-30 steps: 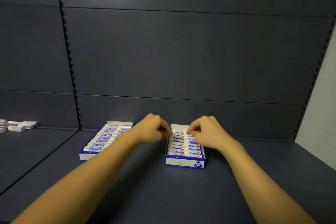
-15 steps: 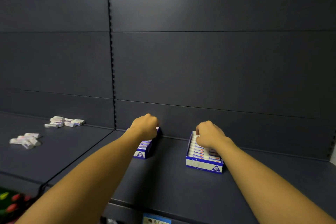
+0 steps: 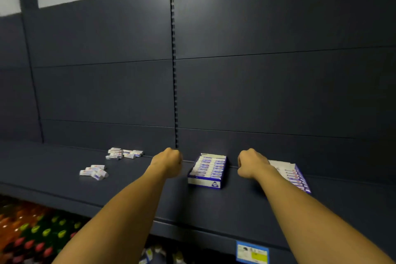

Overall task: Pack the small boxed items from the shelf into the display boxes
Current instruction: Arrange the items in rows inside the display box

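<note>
Two blue-and-white display boxes stand on the dark shelf (image 3: 137, 193), both filled with rows of small boxed items. The left display box (image 3: 207, 172) sits between my hands. The right display box (image 3: 294, 174) is partly hidden behind my right forearm. My left hand (image 3: 168, 162) is a fist just left of the left box, with nothing visible in it. My right hand (image 3: 251, 164), also curled and seemingly empty, hovers between the two boxes. Loose small boxed items lie further left in a back pile (image 3: 125, 153) and a front pile (image 3: 94, 172).
A slotted upright post (image 3: 174, 70) divides the dark back panels. A blue price label (image 3: 252, 252) hangs on the shelf's front edge. Coloured bottles (image 3: 32, 231) fill the level below at the lower left.
The view has swung left, bringing the loose items closer to centre. Both hands have left the right display box and shifted left; the left hand has passed the left box.
</note>
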`<action>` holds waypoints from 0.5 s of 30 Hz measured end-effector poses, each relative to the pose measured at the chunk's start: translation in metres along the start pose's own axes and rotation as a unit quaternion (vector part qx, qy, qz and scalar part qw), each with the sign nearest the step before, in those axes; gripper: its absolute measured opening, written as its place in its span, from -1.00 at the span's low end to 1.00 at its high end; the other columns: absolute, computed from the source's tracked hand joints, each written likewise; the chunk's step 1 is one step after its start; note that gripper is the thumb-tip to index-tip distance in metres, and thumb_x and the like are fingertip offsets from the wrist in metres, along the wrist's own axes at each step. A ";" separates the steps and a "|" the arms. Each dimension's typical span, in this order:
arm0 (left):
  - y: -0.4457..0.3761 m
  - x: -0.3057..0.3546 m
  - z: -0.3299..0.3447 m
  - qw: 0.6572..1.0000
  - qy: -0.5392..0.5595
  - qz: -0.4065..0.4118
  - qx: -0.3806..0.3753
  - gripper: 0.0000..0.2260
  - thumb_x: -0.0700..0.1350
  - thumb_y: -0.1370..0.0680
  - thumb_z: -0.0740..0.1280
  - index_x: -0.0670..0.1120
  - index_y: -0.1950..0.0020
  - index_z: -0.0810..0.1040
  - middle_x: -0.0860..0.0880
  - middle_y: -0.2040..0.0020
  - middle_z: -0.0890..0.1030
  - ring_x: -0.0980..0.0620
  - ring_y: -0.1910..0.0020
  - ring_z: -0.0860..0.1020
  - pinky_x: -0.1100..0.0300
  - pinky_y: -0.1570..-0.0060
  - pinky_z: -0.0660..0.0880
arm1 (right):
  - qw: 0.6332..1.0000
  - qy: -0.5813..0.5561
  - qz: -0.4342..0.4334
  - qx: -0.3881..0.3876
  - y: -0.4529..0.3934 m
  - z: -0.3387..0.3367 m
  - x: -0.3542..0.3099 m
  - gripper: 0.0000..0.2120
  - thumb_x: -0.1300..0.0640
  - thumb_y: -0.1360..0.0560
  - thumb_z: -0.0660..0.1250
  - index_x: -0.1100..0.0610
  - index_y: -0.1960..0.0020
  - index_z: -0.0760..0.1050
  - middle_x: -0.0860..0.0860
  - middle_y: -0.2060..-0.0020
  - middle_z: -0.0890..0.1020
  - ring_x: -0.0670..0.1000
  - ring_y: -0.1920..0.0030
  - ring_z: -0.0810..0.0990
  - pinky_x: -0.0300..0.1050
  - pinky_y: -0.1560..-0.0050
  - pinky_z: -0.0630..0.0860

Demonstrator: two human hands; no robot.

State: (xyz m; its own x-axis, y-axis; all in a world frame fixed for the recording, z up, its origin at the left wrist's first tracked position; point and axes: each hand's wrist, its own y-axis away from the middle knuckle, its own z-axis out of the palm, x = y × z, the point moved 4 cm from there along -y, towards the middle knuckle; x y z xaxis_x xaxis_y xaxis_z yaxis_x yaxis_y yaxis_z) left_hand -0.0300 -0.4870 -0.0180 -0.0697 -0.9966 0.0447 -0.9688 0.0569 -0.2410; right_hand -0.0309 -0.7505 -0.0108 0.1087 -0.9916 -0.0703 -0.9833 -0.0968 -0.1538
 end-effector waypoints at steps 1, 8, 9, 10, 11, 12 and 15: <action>0.006 -0.012 -0.002 1.000 0.002 0.002 0.000 -0.82 -0.18 -0.58 0.21 -0.12 -0.01 0.61 -0.14 -0.04 0.60 -0.20 0.04 0.59 -0.03 0.03 0.60 | 1.000 -0.002 -0.003 0.004 0.002 0.000 -0.014 -0.78 0.18 -0.47 0.32 0.12 -0.10 0.60 0.08 -0.05 0.62 0.12 0.08 0.58 -0.09 0.10 0.53; 0.046 -0.092 -0.008 1.000 0.015 0.009 0.005 -0.71 -0.16 -0.59 0.23 -0.10 -0.25 0.62 -0.15 -0.24 0.60 -0.21 -0.15 0.58 -0.07 -0.14 0.57 | 0.999 -0.004 -0.044 0.011 0.017 0.011 -0.117 -0.87 0.20 -0.49 0.30 0.16 -0.03 0.54 0.09 0.00 0.59 0.12 0.01 0.63 -0.09 0.16 0.52; 0.052 -0.102 -0.009 1.000 0.014 0.009 0.006 -0.71 -0.16 -0.59 0.22 -0.10 -0.26 0.61 -0.16 -0.25 0.59 -0.21 -0.16 0.58 -0.07 -0.15 0.56 | 0.999 -0.003 -0.049 0.013 0.020 0.013 -0.130 -0.87 0.22 -0.49 0.29 0.16 -0.02 0.54 0.11 -0.03 0.59 0.14 -0.02 0.63 -0.09 0.15 0.50; 0.057 -0.112 -0.009 1.000 0.012 0.008 0.006 -0.71 -0.16 -0.59 0.22 -0.10 -0.26 0.60 -0.16 -0.26 0.58 -0.22 -0.17 0.57 -0.06 -0.15 0.55 | 0.999 -0.003 -0.051 0.014 0.023 0.016 -0.142 -0.85 0.23 -0.49 0.29 0.17 -0.04 0.55 0.11 -0.06 0.59 0.16 -0.03 0.63 -0.09 0.13 0.50; 0.062 -0.121 -0.010 1.000 0.011 0.008 0.007 -0.70 -0.16 -0.59 0.22 -0.09 -0.28 0.60 -0.17 -0.27 0.57 -0.21 -0.18 0.56 -0.06 -0.15 0.55 | 0.998 -0.006 -0.054 0.015 0.025 0.020 -0.153 -0.81 0.23 -0.49 0.30 0.17 -0.08 0.57 0.12 -0.08 0.60 0.17 -0.04 0.63 -0.09 0.10 0.52; 0.067 -0.130 -0.010 1.000 0.010 0.008 0.008 -0.69 -0.16 -0.59 0.22 -0.08 -0.29 0.59 -0.17 -0.28 0.56 -0.21 -0.20 0.56 -0.05 -0.16 0.54 | 0.998 -0.009 -0.056 0.015 0.027 0.023 -0.163 -0.78 0.23 -0.48 0.30 0.17 -0.11 0.58 0.11 -0.09 0.60 0.17 -0.04 0.63 -0.08 0.07 0.53; 0.078 -0.155 -0.013 1.000 0.007 0.008 0.008 -0.70 -0.17 -0.59 0.21 -0.08 -0.28 0.60 -0.17 -0.28 0.57 -0.20 -0.20 0.56 -0.05 -0.17 0.54 | 0.998 -0.012 -0.067 0.013 0.031 0.029 -0.191 -0.74 0.23 -0.47 0.28 0.15 -0.14 0.57 0.11 -0.08 0.61 0.17 -0.01 0.62 -0.08 0.08 0.52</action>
State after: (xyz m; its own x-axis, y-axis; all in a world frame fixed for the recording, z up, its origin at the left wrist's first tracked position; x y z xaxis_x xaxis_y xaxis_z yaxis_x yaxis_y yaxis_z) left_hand -0.0976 -0.3270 -0.0312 -0.0888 -0.9945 0.0548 -0.9635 0.0718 -0.2578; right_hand -0.0779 -0.5611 -0.0312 0.2422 -0.9677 -0.0704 -0.9559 -0.2256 -0.1879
